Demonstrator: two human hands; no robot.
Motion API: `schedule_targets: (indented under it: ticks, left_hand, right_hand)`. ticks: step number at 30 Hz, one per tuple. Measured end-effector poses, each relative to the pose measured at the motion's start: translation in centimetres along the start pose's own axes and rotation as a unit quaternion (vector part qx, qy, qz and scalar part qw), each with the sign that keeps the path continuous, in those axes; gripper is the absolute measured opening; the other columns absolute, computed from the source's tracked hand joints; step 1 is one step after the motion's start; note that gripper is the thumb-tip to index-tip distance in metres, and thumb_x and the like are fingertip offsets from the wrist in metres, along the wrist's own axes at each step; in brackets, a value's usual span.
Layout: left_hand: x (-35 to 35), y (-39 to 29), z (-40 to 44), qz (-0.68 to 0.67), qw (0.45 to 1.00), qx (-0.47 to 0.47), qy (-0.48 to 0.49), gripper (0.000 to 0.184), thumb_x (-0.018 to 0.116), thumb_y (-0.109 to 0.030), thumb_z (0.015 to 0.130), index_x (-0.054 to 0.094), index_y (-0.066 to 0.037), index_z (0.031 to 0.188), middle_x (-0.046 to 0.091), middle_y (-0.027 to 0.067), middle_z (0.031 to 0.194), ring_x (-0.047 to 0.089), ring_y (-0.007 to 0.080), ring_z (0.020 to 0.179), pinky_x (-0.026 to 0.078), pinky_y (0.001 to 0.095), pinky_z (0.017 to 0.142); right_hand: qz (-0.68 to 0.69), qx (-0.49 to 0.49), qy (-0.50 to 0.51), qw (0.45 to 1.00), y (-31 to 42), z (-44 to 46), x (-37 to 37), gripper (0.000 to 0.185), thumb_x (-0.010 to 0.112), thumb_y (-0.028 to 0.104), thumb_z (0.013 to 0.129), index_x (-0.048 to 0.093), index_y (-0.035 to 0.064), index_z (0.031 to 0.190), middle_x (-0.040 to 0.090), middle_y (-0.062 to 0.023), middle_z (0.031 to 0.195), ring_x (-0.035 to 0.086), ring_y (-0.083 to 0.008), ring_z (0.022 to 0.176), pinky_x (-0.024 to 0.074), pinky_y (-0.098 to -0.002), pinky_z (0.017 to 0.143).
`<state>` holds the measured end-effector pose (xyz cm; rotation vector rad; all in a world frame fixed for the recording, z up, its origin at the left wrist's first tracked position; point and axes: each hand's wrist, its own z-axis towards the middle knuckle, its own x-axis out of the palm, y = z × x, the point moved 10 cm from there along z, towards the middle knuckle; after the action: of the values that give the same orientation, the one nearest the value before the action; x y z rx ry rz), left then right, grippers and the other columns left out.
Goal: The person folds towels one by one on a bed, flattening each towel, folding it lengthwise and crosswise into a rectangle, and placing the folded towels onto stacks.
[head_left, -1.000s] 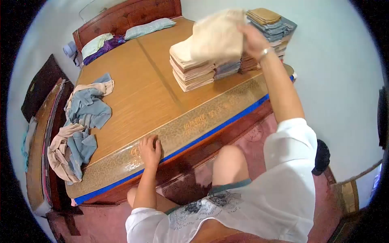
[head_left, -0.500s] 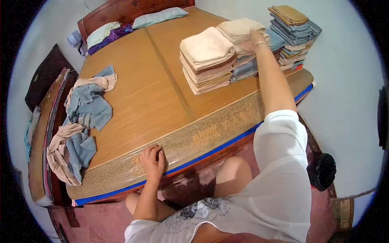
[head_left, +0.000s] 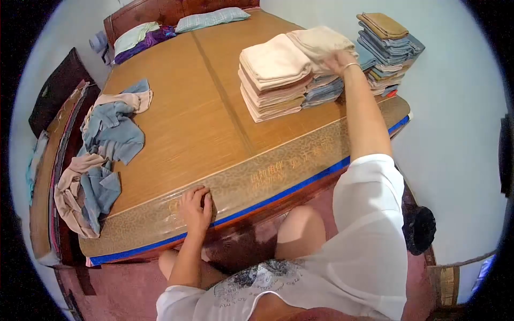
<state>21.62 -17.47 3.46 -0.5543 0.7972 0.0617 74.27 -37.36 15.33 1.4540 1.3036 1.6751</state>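
Note:
My right hand (head_left: 341, 62) is stretched out at the front edge of a folded cream cloth (head_left: 319, 41) on top of a stack. Its fingers touch the cloth and are slightly blurred; they do not appear to grip it. Below that cloth lie folded blue-grey cloths (head_left: 323, 93). Just left stands another stack, topped by a folded cream cloth (head_left: 274, 60) over pinkish and tan ones. My left hand (head_left: 196, 207) rests on the bed's patterned front border (head_left: 235, 192), fingers loosely bent and apart, holding nothing.
Crumpled blue-grey and pink cloths (head_left: 114, 131) lie along the bed's left side. A taller stack of folded cloths (head_left: 383, 45) stands at the right by the wall. Pillows (head_left: 213, 19) lie near the wooden headboard (head_left: 160, 13). A black object (head_left: 420, 230) is beside my right side.
My right hand has slid from the top of the cream cloth down to its front edge. My left hand stays on the bed border; the view has shifted slightly.

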Motion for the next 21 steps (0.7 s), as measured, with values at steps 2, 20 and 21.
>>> schedule_targets:
  ticks: [2, 20, 21]
  left_hand:
    - [-0.1, -0.1, 0.0, -0.004, 1.0, 0.003, 0.001, 0.012, 0.058, -0.013, 0.077, 0.061, -0.007, 0.086, 0.058, 0.0085, 0.095, 0.05, 0.0282, 0.092, 0.036, 0.0378, 0.082]
    - [-0.1, 0.7, -0.1, -0.013, 0.999, 0.026, -0.036, 0.011, 0.059, -0.015, 0.074, 0.062, -0.009, 0.083, 0.058, 0.0077, 0.091, 0.051, 0.0276, 0.089, 0.038, 0.0388, 0.076]
    - [0.0, 1.0, -0.4, -0.021, 0.998, 0.026, -0.048, 0.01, 0.06, -0.015, 0.074, 0.062, -0.009, 0.082, 0.058, 0.0078, 0.09, 0.051, 0.0274, 0.089, 0.038, 0.0391, 0.076]
  right_hand:
    - [0.025, 0.004, 0.013, 1.0, -0.2, -0.2, -0.1, 0.029, 0.046, 0.0, 0.085, 0.038, -0.0086, 0.111, 0.047, -0.019, 0.11, 0.057, -0.0306, 0.091, 0.0556, -0.04, 0.071]
    - [-0.68, -0.464, -0.13, 0.553, 3.3, -12.1, 8.3, 0.043, 0.051, 0.036, 0.082, 0.053, 0.0121, 0.117, 0.041, -0.0139, 0.13, 0.033, -0.0299, 0.123, 0.0219, -0.0504, 0.1]
    - [-0.614, -0.541, -0.084, 0.569, 2.4, -14.9, 10.4, 0.042, 0.05, 0.035, 0.083, 0.052, 0.012, 0.118, 0.041, -0.0134, 0.13, 0.033, -0.0299, 0.123, 0.021, -0.0505, 0.1]
